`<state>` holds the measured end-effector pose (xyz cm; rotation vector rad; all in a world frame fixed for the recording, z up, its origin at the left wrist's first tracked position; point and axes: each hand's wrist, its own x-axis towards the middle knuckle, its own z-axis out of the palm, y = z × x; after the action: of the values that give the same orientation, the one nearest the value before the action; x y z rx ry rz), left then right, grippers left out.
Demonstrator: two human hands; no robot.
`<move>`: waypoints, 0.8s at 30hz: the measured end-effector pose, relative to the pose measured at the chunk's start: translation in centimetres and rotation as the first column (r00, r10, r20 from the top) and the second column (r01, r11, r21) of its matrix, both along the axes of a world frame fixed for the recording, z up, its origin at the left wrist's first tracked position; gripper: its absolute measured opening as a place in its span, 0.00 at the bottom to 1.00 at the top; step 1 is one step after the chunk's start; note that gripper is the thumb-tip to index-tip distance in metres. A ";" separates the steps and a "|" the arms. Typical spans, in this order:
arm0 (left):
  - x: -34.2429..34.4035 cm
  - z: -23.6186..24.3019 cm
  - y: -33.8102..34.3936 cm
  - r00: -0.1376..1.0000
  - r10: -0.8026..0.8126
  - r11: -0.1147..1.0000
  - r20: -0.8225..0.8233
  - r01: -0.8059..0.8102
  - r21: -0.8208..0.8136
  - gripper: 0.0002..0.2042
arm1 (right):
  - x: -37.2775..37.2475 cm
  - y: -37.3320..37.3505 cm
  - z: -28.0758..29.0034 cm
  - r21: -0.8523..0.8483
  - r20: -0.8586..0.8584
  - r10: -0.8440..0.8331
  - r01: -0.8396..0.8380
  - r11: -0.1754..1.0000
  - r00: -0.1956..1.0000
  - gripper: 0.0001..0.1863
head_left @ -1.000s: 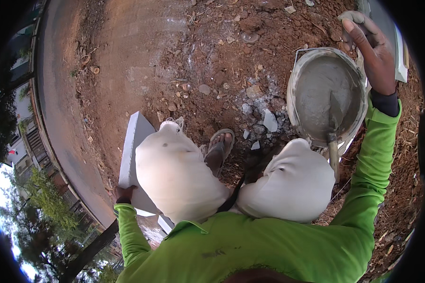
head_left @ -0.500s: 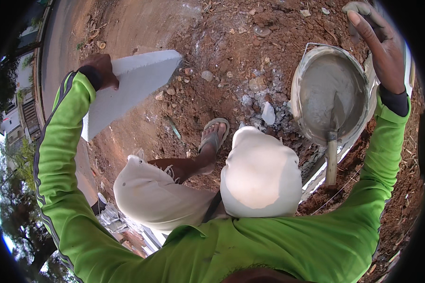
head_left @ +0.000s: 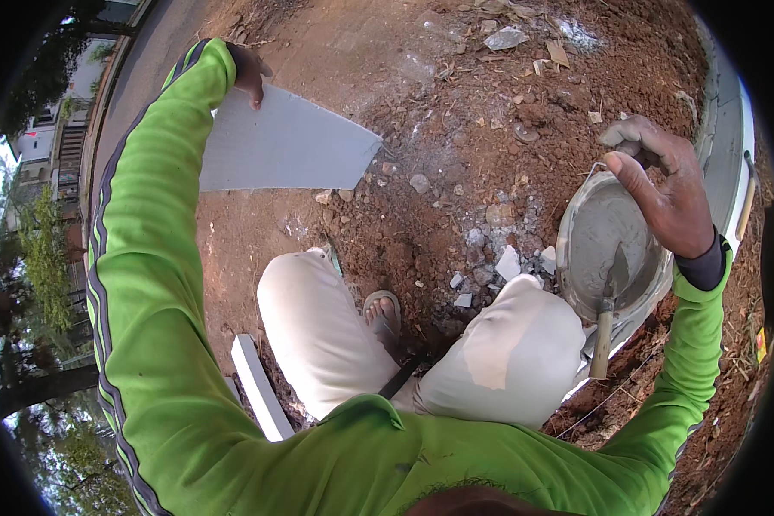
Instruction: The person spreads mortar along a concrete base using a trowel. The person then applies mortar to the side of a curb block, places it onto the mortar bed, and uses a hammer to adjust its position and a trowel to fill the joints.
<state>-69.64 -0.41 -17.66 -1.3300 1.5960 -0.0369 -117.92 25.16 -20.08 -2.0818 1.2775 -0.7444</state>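
Observation:
My left hand (head_left: 249, 74) is closed over the upper corner of a light grey, flat-faced block (head_left: 284, 142), which is held above the dirt at the left. Part of the block is hidden behind my sleeve. At the right, my right hand (head_left: 662, 176) hovers over the far rim of a bucket of wet grey mortar (head_left: 595, 245). Its fingers are curved and mortar-smeared, the thumb stands apart, and nothing shows between them. A trowel (head_left: 606, 322) leans in the bucket, its blade in the mortar and its wooden handle over the near rim.
White rubble chunks (head_left: 507, 263) lie beside the bucket on reddish soil (head_left: 456, 198). A row of pale blocks (head_left: 724, 129) runs along the right edge. Another long white block (head_left: 260, 391) lies near my left knee. A thin string (head_left: 615, 391) crosses the soil at lower right.
My left hand has carried the block farther forward and to the right, turning its broad face toward me. My right hand has come back lower, closer over the bucket. My knees have shifted apart.

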 end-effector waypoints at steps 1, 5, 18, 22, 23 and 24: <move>2.3 0.7 0.0 0.999 -0.005 0.999 -0.040 0.003 -0.054 0.49 | 0.2 0.6 0.1 -0.035 0.017 -0.052 0.053 0.998 0.998 0.13; 15.7 2.5 2.3 0.693 -0.235 0.935 -0.681 -0.030 -0.354 0.55 | -1.7 4.7 0.0 0.023 0.086 -0.360 0.359 0.933 0.929 0.14; 22.3 -2.5 7.5 0.338 -0.368 0.893 -0.866 -0.129 -0.430 0.44 | 0.9 22.7 -9.5 0.299 -0.715 -0.508 0.867 0.398 0.480 0.41; 17.7 -2.0 10.2 0.297 -0.435 0.852 -0.850 -0.170 -0.495 0.44 | 0.0 22.0 -12.2 0.213 -0.718 -0.551 0.887 0.409 0.426 0.35; 17.9 -2.2 10.3 0.394 -0.373 0.840 -0.840 -0.242 -0.486 0.44 | 0.0 21.5 -11.1 0.237 -0.771 -0.461 0.869 0.433 0.440 0.32; 18.4 -2.4 10.7 0.486 -0.298 0.812 -0.821 -0.323 -0.486 0.44 | 0.2 19.7 -7.9 0.261 -0.814 -0.365 0.845 0.466 0.452 0.29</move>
<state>-51.25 10.32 -20.03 -2.0513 2.6173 0.2286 -117.72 44.91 -28.03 -1.1708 2.4205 0.2989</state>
